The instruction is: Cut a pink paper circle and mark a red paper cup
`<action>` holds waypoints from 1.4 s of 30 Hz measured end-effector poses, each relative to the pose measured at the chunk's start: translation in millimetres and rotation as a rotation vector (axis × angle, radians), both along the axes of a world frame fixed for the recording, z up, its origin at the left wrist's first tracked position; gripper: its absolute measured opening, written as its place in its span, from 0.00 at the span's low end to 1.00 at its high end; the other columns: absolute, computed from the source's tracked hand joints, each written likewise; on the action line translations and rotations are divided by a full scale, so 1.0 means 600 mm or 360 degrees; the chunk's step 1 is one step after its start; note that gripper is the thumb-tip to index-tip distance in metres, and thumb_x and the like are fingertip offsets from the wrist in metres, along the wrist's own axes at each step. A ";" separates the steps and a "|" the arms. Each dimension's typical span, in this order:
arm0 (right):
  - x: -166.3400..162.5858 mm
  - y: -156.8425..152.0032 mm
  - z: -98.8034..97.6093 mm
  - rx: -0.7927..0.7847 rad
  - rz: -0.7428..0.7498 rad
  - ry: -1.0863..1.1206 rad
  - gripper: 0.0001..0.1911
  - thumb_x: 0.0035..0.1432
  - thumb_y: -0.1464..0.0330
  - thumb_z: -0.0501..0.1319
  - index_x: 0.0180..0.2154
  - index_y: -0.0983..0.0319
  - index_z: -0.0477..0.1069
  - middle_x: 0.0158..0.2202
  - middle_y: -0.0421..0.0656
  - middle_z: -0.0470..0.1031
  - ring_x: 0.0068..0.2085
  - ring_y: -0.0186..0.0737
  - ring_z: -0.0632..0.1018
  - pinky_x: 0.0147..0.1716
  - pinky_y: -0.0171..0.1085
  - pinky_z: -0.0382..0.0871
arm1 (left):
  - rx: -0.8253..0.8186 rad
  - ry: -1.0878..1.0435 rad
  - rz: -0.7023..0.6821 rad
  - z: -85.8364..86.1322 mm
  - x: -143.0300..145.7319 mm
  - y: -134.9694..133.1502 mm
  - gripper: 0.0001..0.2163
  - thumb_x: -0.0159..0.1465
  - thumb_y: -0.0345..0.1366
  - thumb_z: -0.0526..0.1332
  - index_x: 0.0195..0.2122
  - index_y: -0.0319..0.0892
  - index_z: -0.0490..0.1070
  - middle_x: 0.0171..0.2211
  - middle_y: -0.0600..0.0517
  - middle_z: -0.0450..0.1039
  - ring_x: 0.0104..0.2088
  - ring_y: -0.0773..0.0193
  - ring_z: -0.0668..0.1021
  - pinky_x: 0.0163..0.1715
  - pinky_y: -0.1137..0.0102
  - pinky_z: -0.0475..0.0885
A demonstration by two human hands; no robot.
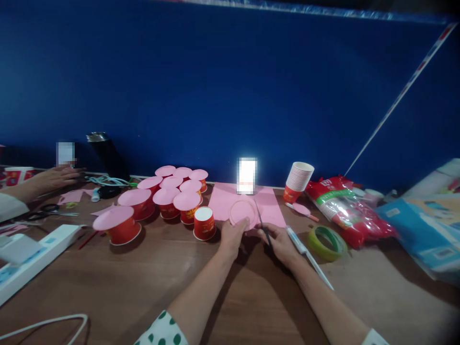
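Note:
My left hand (pixel 233 235) pinches the near edge of a pink paper disc (pixel 241 211) that lies over a pink paper sheet (pixel 270 205). In my right hand (pixel 279 240) is a pair of scissors (pixel 261 221), blades pointing up along the disc's right edge. An upturned red paper cup (pixel 204 223) with no pink top stands just left of my left hand. Behind it cluster several upturned red cups capped with pink discs (pixel 171 195).
A stack of paper cups (pixel 298 181), a green tape roll (pixel 327 242), a white pen-like tube (pixel 308 257), a red packet (pixel 345 207) and blue bags (pixel 427 230) lie right. Another person's hand (pixel 50 180), scissors (pixel 46 210) and a power strip (pixel 32 257) are left.

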State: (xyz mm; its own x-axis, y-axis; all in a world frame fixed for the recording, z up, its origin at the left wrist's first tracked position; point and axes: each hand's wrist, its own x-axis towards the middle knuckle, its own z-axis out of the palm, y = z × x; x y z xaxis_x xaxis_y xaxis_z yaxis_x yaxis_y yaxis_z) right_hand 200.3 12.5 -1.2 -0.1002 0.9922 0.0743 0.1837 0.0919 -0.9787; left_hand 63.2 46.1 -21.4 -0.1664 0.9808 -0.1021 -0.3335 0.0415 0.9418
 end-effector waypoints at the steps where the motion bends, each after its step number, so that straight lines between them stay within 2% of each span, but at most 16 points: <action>1: 0.000 0.000 0.000 0.0001 -0.0003 -0.0008 0.19 0.48 0.57 0.62 0.38 0.64 0.73 0.20 0.37 0.68 0.21 0.31 0.66 0.19 0.30 0.58 | -0.0007 0.0000 0.0002 0.001 0.000 0.000 0.17 0.45 0.41 0.68 0.31 0.32 0.74 0.21 0.50 0.72 0.17 0.71 0.69 0.16 0.76 0.65; 9: 0.003 0.003 -0.006 0.0022 0.0004 -0.0037 0.20 0.49 0.57 0.62 0.39 0.64 0.73 0.27 0.42 0.73 0.24 0.31 0.67 0.19 0.30 0.59 | 0.0006 -0.0016 -0.0004 0.001 -0.001 0.000 0.17 0.45 0.41 0.68 0.30 0.32 0.74 0.21 0.50 0.72 0.17 0.71 0.69 0.17 0.75 0.65; 14: 0.005 0.004 -0.010 -0.0002 0.0005 -0.0036 0.20 0.49 0.58 0.62 0.40 0.64 0.73 0.24 0.41 0.72 0.22 0.30 0.66 0.18 0.29 0.58 | 0.0028 -0.0049 0.0008 0.004 -0.001 -0.002 0.16 0.44 0.42 0.68 0.29 0.33 0.74 0.19 0.51 0.71 0.16 0.72 0.68 0.17 0.75 0.64; 22: 0.004 0.005 -0.008 -0.0004 0.0044 -0.0043 0.21 0.48 0.57 0.62 0.40 0.64 0.73 0.27 0.42 0.74 0.24 0.32 0.67 0.21 0.31 0.60 | 0.0015 -0.0008 0.0017 0.016 -0.002 -0.006 0.15 0.46 0.40 0.67 0.31 0.33 0.74 0.22 0.49 0.73 0.19 0.70 0.70 0.18 0.75 0.66; 33: 0.002 0.003 -0.006 0.0020 0.0038 -0.0026 0.18 0.50 0.58 0.61 0.39 0.64 0.72 0.23 0.39 0.69 0.25 0.32 0.67 0.22 0.30 0.59 | 0.0001 0.0063 -0.0008 0.016 -0.002 -0.008 0.16 0.45 0.41 0.67 0.29 0.33 0.73 0.20 0.52 0.71 0.17 0.72 0.67 0.16 0.76 0.63; 39: -0.001 0.000 0.002 0.0017 0.0051 -0.0006 0.19 0.49 0.58 0.61 0.39 0.64 0.71 0.27 0.40 0.72 0.27 0.33 0.69 0.25 0.31 0.61 | 0.0013 0.0029 -0.0025 0.013 -0.002 -0.006 0.16 0.45 0.41 0.67 0.30 0.33 0.73 0.22 0.50 0.72 0.19 0.70 0.70 0.18 0.75 0.65; 42: -0.001 -0.002 0.004 -0.0004 0.0021 -0.0002 0.19 0.49 0.57 0.62 0.39 0.64 0.72 0.25 0.39 0.71 0.25 0.32 0.68 0.23 0.31 0.60 | -0.0010 0.0041 -0.0034 0.010 -0.002 -0.005 0.17 0.45 0.42 0.67 0.30 0.33 0.73 0.22 0.49 0.72 0.19 0.69 0.71 0.18 0.74 0.66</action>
State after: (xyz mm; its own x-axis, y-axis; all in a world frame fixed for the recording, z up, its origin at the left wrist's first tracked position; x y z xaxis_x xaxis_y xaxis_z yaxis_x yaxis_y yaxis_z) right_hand 199.5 11.5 1.3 -0.1131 0.9910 0.0716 0.1839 0.0917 -0.9787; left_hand 62.0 43.3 -15.3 -0.1477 0.9835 -0.1044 -0.3083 0.0545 0.9497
